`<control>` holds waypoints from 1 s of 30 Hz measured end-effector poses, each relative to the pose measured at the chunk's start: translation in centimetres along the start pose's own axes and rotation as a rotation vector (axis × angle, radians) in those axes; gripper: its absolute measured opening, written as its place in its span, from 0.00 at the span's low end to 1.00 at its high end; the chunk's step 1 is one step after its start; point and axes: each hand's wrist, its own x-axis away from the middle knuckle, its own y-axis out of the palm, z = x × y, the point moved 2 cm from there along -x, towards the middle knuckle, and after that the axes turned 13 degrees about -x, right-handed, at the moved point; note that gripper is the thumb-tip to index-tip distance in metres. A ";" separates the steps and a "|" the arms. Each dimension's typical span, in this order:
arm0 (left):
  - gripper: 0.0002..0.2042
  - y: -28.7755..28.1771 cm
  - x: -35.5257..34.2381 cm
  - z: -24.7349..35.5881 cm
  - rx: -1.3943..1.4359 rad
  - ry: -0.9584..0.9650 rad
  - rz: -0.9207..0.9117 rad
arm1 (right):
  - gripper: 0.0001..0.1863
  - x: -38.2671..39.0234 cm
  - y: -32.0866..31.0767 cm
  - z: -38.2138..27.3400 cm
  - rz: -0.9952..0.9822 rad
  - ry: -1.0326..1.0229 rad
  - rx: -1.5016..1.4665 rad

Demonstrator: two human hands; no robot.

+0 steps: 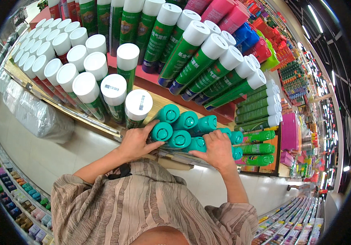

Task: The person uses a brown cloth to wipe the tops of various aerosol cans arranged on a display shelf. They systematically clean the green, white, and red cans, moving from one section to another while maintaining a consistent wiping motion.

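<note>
A cluster of spray cans with teal caps (179, 127) stands on a wooden shelf (159, 104) in front of me. My left hand (136, 141) presses against the left side of the cluster, fingers around a teal-capped can (161, 131). My right hand (216, 149) cups the cluster from the right and front, fingers on a teal cap (197, 143). Both hands hold the group of cans together. Green cans with white caps (114, 90) stand just left of my left hand.
Rows of green white-capped cans (200, 53) fill the red upper shelf (151, 77). More white-capped cans (53, 49) line the left. Pink cans (224, 12) sit at top. Plastic-wrapped packs (36, 116) lie on the pale floor (57, 155). Shelves of small goods (12, 192) run behind me.
</note>
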 end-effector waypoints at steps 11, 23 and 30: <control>0.34 -0.2 0.0 -0.1 -0.017 -0.014 -0.034 | 0.34 -0.1 -1.0 0.5 -0.091 -0.175 -0.371; 0.33 -0.2 0.0 0.0 -0.015 -0.029 -0.055 | 0.32 -0.2 -0.3 0.2 -0.121 0.013 -0.309; 0.34 -0.3 0.0 0.1 -0.031 -0.036 -0.063 | 0.31 -0.1 -1.2 0.8 -0.155 -0.164 -0.454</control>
